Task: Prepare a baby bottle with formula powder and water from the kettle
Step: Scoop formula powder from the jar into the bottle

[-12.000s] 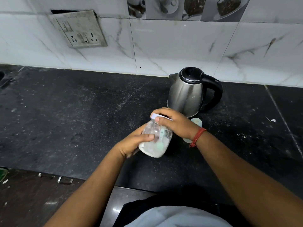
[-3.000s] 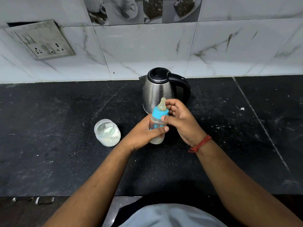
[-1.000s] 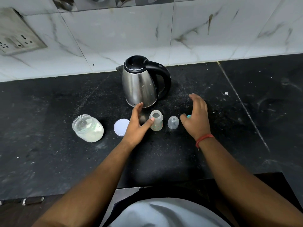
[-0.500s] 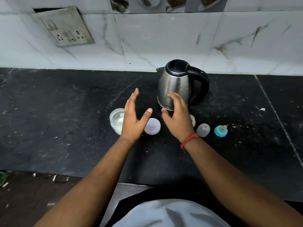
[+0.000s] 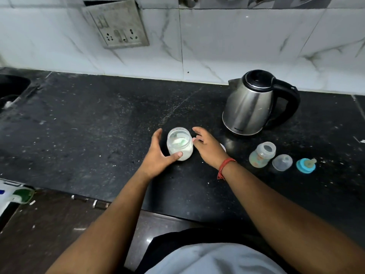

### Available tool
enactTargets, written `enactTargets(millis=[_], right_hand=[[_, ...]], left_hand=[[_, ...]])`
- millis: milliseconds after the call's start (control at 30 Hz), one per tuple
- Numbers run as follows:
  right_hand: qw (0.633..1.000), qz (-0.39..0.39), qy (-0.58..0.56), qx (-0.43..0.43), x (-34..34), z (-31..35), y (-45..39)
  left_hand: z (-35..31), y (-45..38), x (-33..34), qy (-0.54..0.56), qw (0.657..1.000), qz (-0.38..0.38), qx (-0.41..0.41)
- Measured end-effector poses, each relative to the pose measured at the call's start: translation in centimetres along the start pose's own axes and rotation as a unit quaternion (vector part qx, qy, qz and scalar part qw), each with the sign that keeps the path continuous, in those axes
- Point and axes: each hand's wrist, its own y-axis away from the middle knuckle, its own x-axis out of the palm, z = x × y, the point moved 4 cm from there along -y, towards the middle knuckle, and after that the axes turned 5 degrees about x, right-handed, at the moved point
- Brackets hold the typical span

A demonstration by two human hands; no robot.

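Note:
An open glass jar of white formula powder (image 5: 180, 144), with a pale green scoop lying inside, stands on the black counter (image 5: 94, 125). My left hand (image 5: 158, 157) cups it from the left: the thumb touches its lower front, while the fingers stay a little apart from the glass. My right hand (image 5: 209, 149) hovers at the jar's right with its fingers spread, holding nothing. The steel kettle (image 5: 248, 107) stands at the back right, lid closed. In front of it sit the uncapped baby bottle (image 5: 261, 155), its clear cap (image 5: 282, 162) and the blue nipple ring (image 5: 306, 165).
The jar's white lid (image 5: 223, 147) peeks out from behind my right wrist. A switch socket plate (image 5: 118, 26) hangs on the marble wall tiles. A dark sink (image 5: 11, 88) lies at the far left. The counter's front edge runs just below my forearms.
Both hands moved from in front of the kettle to the powder jar, the left thumb now touching it. My view has swung left, so the kettle and bottle parts sit further right.

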Motion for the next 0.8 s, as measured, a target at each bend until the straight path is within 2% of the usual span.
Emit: enactTargets(millis=[167,400,467,533,600,700,800], right_hand=[[0.999,0.021,-0.044,0.014,1.2,0.1,-0.1],[0.997,0.028,-0.067,-0.004,0.9,0.3,0.9],[0.998,-0.032,-0.051,-0.031,-0.4,0.8,1.4],[0.981,-0.155,0.001,-0.118,-2.7,1.9,2.5],[0.943,-0.230,0.101,-0.220,-4.5,3.5,3.8],[0.903,-0.200,0.243,-0.294,-6.0,5.3,4.9],[0.887,-0.135,0.353,-0.267,-6.5,6.0,5.3]], left_hand=[[-0.3,-0.7,1.1,-0.016,0.996,0.056,0.060],[-1.4,-1.1,1.5,-0.028,0.990,0.013,0.140],[-1.8,-1.2,1.8,-0.047,0.989,0.005,0.143],[-2.4,-1.3,2.3,-0.067,0.986,-0.009,0.149],[-3.3,-1.4,2.9,-0.082,0.983,-0.017,0.165],[-5.0,-1.3,4.2,-0.093,0.976,-0.015,0.198],[-6.4,-1.3,5.6,-0.104,0.969,-0.010,0.222]])
